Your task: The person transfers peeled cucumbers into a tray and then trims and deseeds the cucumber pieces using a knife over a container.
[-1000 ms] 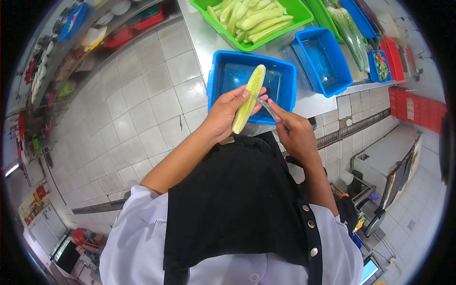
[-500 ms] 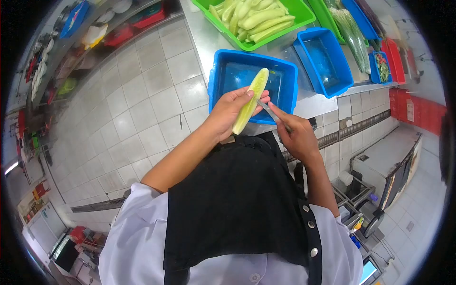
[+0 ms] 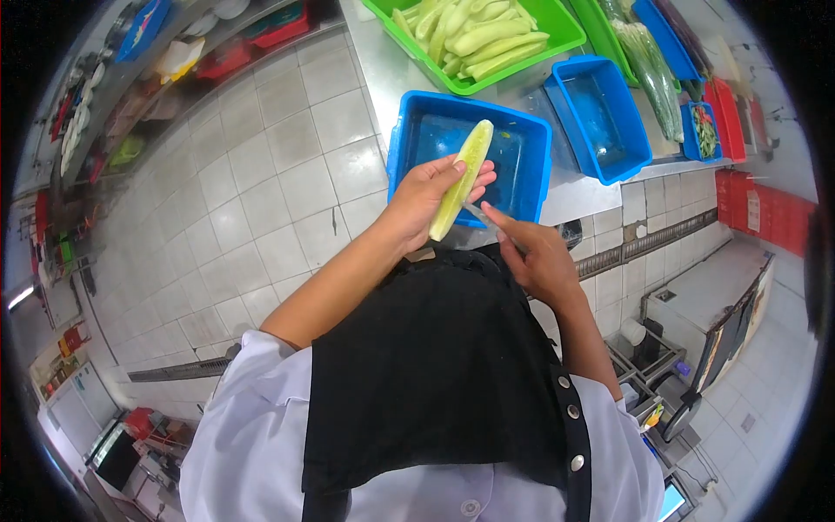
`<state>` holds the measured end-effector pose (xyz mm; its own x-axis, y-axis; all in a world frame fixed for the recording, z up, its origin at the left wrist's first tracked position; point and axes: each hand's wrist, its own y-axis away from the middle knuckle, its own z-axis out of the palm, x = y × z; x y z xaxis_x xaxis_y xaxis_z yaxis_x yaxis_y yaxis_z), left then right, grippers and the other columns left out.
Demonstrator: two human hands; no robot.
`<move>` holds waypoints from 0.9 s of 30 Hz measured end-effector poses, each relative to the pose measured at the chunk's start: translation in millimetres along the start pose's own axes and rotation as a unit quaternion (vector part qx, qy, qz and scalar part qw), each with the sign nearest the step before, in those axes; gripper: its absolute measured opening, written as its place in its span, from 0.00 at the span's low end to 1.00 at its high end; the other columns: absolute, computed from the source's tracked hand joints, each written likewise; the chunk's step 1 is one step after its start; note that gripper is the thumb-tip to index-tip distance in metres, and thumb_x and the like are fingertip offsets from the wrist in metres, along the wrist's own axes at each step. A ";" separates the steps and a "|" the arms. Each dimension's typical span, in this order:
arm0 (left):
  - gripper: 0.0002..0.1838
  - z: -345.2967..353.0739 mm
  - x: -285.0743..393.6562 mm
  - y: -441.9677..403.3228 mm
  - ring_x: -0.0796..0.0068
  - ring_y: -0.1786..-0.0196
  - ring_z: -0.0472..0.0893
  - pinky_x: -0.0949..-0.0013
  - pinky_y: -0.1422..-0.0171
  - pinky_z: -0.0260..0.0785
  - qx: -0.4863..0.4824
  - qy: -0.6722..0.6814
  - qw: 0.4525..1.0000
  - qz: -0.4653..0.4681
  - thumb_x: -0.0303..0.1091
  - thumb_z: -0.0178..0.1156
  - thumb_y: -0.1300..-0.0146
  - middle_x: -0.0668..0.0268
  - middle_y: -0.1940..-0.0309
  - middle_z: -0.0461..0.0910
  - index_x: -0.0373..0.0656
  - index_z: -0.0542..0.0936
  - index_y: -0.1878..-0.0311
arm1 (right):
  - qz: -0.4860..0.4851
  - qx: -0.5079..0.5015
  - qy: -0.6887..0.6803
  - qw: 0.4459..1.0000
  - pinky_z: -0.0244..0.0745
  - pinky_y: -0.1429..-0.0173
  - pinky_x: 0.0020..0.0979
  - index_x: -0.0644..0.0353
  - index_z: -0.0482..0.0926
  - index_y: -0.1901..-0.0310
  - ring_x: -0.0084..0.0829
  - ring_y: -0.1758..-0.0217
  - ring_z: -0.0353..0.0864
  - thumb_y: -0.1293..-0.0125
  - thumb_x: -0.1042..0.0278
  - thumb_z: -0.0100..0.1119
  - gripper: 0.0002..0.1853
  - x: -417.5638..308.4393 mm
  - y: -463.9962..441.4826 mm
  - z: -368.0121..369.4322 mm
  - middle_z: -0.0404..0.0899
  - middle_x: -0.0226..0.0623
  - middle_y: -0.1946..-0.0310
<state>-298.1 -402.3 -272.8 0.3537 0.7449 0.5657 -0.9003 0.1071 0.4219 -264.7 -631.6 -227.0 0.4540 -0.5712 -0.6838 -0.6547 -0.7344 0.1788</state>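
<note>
My left hand (image 3: pixel 428 196) is closed round a pale green cucumber half (image 3: pixel 461 183), its seedy cut face turned up and its length tilted away from me. The thumb presses on its left edge while the other fingers support it from below. My right hand (image 3: pixel 537 257) grips a slim metal utensil (image 3: pixel 475 211), with the index finger stretched along it. The utensil's tip is at the cucumber's right side, near its lower part; its exact kind cannot be made out. Both hands are at the near edge of a blue basin (image 3: pixel 541 161), with the cucumber partly over it.
A green tray (image 3: pixel 465 87) full of peeled cucumbers (image 3: pixel 496 39) stands at the back of the metal table (image 3: pixel 378 78). Right of the basin is a second blue basin (image 3: pixel 604 122). Farther right are wrapped vegetables (image 3: pixel 648 74) and a small blue container (image 3: pixel 701 130).
The utensil's tip has moved from the middle of the cucumber down toward its near end, the right hand drawing back slightly. The left hand keeps its hold on the cucumber.
</note>
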 end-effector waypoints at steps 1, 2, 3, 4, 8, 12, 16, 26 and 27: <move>0.28 -0.9 0.5 -0.2 0.58 0.26 0.79 0.59 0.20 0.73 0.001 0.000 1.000 0.000 0.36 0.48 0.13 0.45 0.28 0.76 0.25 0.63 0.21 | 0.000 -0.001 0.000 1.000 0.80 0.52 0.50 0.41 0.76 0.24 0.53 0.59 0.87 0.24 0.70 0.61 0.29 -1.5 0.2 1.2 0.88 0.48 0.60; 0.28 -1.8 1.1 -1.5 0.57 0.26 0.79 0.59 0.20 0.73 0.003 0.004 1.000 0.005 0.36 0.48 0.13 0.44 0.28 0.76 0.25 0.64 0.21 | 0.005 -0.008 -0.008 1.000 0.80 0.52 0.49 0.41 0.76 0.23 0.53 0.58 0.88 0.24 0.70 0.61 0.29 -3.3 0.0 2.6 0.89 0.48 0.59; 0.28 -2.3 1.5 -3.2 0.57 0.26 0.79 0.59 0.20 0.73 0.005 0.008 1.000 0.009 0.36 0.48 0.13 0.44 0.28 0.76 0.25 0.64 0.21 | 0.011 -0.016 -0.015 1.000 0.81 0.51 0.49 0.41 0.76 0.23 0.53 0.57 0.88 0.24 0.70 0.60 0.29 -3.9 -0.4 3.0 0.89 0.49 0.58; 0.28 -2.3 1.7 -4.3 0.57 0.26 0.79 0.59 0.20 0.73 0.006 0.010 1.000 0.010 0.36 0.48 0.13 0.44 0.28 0.76 0.25 0.64 0.21 | 0.011 -0.018 -0.015 1.000 0.81 0.51 0.49 0.41 0.76 0.23 0.53 0.57 0.88 0.24 0.70 0.60 0.29 -3.5 -0.4 3.2 0.89 0.49 0.58; 0.27 -4.2 3.6 -7.3 0.55 0.26 0.79 0.59 0.21 0.74 0.011 0.014 1.000 0.016 0.35 0.48 0.13 0.44 0.28 0.76 0.25 0.64 0.21 | 0.003 -0.017 -0.023 1.000 0.81 0.48 0.49 0.41 0.76 0.23 0.55 0.54 0.88 0.23 0.70 0.60 0.28 -4.7 -2.1 5.2 0.89 0.51 0.55; 0.27 -4.3 6.2 -12.6 0.55 0.26 0.79 0.58 0.21 0.74 0.014 0.033 0.999 0.008 0.35 0.48 0.14 0.44 0.28 0.76 0.24 0.64 0.22 | 0.006 -0.024 -0.032 0.999 0.82 0.45 0.49 0.41 0.77 0.24 0.56 0.52 0.89 0.23 0.69 0.60 0.27 -3.2 -4.0 4.2 0.90 0.53 0.53; 0.27 -4.8 7.8 -18.2 0.56 0.26 0.79 0.59 0.22 0.75 0.024 0.054 0.998 0.004 0.34 0.49 0.14 0.44 0.28 0.76 0.24 0.65 0.23 | 0.007 -0.010 -0.043 0.999 0.82 0.44 0.49 0.40 0.77 0.24 0.56 0.51 0.89 0.23 0.68 0.60 0.27 1.4 -3.4 9.5 0.89 0.53 0.52; 0.28 -14.3 4.9 -31.8 0.57 0.27 0.79 0.61 0.22 0.76 0.001 0.089 0.996 -0.025 0.34 0.52 0.15 0.45 0.28 0.76 0.24 0.65 0.23 | 0.011 -0.026 -0.074 0.997 0.81 0.43 0.47 0.40 0.78 0.25 0.58 0.50 0.88 0.23 0.69 0.60 0.27 6.5 -0.6 8.5 0.89 0.55 0.52; 0.28 -15.2 4.6 -32.7 0.56 0.26 0.79 0.61 0.22 0.76 -0.004 0.093 0.995 -0.028 0.34 0.52 0.16 0.44 0.28 0.75 0.24 0.64 0.22 | 0.018 -0.034 -0.076 0.996 0.81 0.43 0.47 0.40 0.78 0.25 0.57 0.50 0.88 0.23 0.70 0.60 0.27 6.7 -0.1 7.8 0.89 0.55 0.52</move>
<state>-270.9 -392.4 -294.8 0.3508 0.8469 0.3997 -0.8830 0.1570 0.4424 -266.3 -632.5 -237.1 0.3310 -0.5399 -0.7739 -0.6241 -0.7404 0.2497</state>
